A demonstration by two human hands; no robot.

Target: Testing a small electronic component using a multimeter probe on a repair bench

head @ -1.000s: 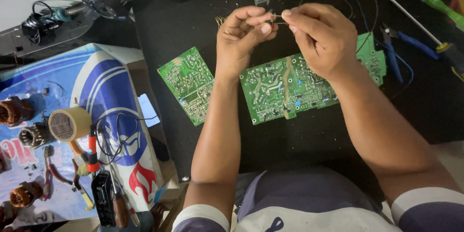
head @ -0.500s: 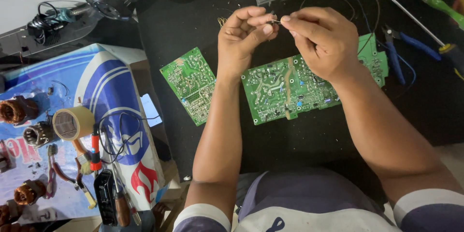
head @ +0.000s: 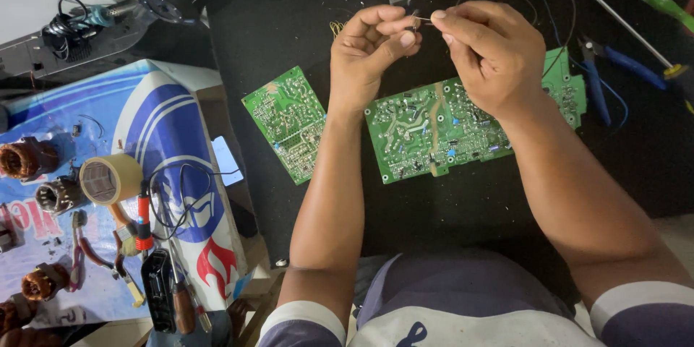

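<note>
Both forearms were bare from wrist to above the elbow, and no watch, ring or band showed on the left hand (head: 369,47) or the right hand (head: 491,54). The fingernails were short and plain. The person wore a short-sleeved shirt (head: 470,303): a muted purple-grey panel across the chest, a white lower part with a small dark curled mark near the middle. Each sleeve ended in a white band above a dark purple cuff, seen at the left sleeve (head: 300,322) and the right sleeve (head: 643,307)
</note>
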